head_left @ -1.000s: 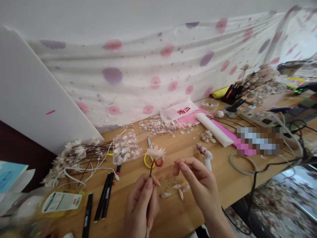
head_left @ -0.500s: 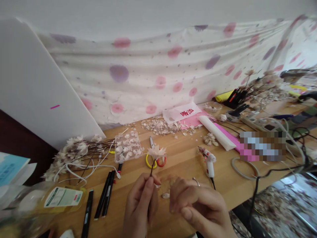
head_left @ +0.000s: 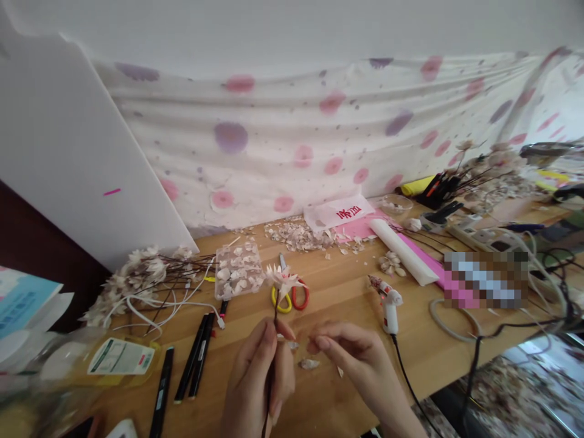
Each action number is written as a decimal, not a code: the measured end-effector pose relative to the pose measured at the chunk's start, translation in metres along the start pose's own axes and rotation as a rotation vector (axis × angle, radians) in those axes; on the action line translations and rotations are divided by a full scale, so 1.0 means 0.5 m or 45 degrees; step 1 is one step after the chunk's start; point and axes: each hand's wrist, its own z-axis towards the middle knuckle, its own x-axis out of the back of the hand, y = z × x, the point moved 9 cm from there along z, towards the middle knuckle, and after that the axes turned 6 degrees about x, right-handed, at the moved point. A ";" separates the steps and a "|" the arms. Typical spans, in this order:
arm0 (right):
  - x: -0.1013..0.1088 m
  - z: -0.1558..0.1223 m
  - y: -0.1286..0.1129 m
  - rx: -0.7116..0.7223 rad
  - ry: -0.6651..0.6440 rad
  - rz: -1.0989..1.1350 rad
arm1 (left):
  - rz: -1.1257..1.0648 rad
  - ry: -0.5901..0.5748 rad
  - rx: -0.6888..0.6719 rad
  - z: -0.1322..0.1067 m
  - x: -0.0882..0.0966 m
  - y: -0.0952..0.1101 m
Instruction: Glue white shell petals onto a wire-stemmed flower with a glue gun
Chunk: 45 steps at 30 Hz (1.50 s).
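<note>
We held a flower head (head_left: 283, 278) of pale, pointed petals up at mid-view, on a dark wire stem (head_left: 275, 316). Our left hand (head_left: 258, 377) was closed around the stem; our right hand (head_left: 353, 353) sat just beside it, thumb and fingertips drawn close, though we could not tell whether they pinched anything. The flower had a full-looking ring of petals, yet a loose petal (head_left: 309, 364) lay at 5 o'clock on the wooden table (head_left: 337, 292), and a clear plastic tray (head_left: 239, 271) at 9 o'clock held many more. A finished-looking bunch of flower stems (head_left: 146, 271) lay further out at 9 o'clock. A white packet (head_left: 337, 214) at 1 o'clock bore red characters that we could not read reliably, and the green-and-white label (head_left: 121, 357) at 8 o'clock was too small to read.
</note>
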 end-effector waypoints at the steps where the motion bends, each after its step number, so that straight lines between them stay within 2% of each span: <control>1: 0.001 0.005 0.008 -0.010 0.036 0.009 | -0.047 -0.066 0.014 -0.001 -0.006 -0.002; 5: 0.012 0.019 0.010 0.059 0.135 -0.065 | -0.202 -0.319 0.087 -0.008 -0.027 -0.004; 10: 0.011 0.023 0.009 0.196 0.045 -0.459 | -0.349 -0.574 0.198 -0.015 -0.048 -0.008; 13: 0.002 0.024 0.024 0.203 -0.037 -0.559 | -0.406 -0.671 0.271 -0.020 -0.061 -0.012; 15: -0.003 0.026 0.036 0.202 -0.099 -0.620 | -0.447 -0.676 0.308 -0.025 -0.065 -0.010; 18: 0.014 0.033 0.057 0.194 -0.137 -0.717 | -0.497 -0.547 0.394 -0.028 -0.059 -0.011; 22: 0.100 0.052 0.081 0.168 0.013 -0.823 | -0.570 -0.514 0.445 -0.029 -0.062 -0.006; 24: 0.144 0.057 0.078 0.149 0.112 -0.833 | -0.580 -0.514 0.419 -0.024 -0.063 -0.002; 26: 0.162 0.058 0.061 0.128 0.155 -0.793 | -0.571 -0.518 0.399 -0.019 -0.065 -0.001; 29: 0.131 0.052 0.015 0.122 0.109 -0.648 | -0.514 -0.526 0.389 -0.015 -0.071 -0.002; 34: -0.001 0.051 -0.052 0.205 -0.115 -0.057 | -0.198 -0.302 0.423 -0.010 -0.048 -0.010; 36: -0.036 0.054 -0.063 0.234 -0.159 0.071 | -0.113 -0.261 0.410 -0.011 -0.042 -0.006; 38: -0.049 0.060 -0.062 0.222 -0.121 0.138 | -0.095 -0.291 0.389 -0.013 -0.045 -0.003; 41: -0.052 0.067 -0.057 0.170 -0.046 0.197 | -0.149 -0.427 0.334 -0.014 -0.060 -0.002; 45: -0.055 0.073 -0.066 0.188 -0.019 0.227 | -0.170 -0.556 0.296 -0.008 -0.068 -0.018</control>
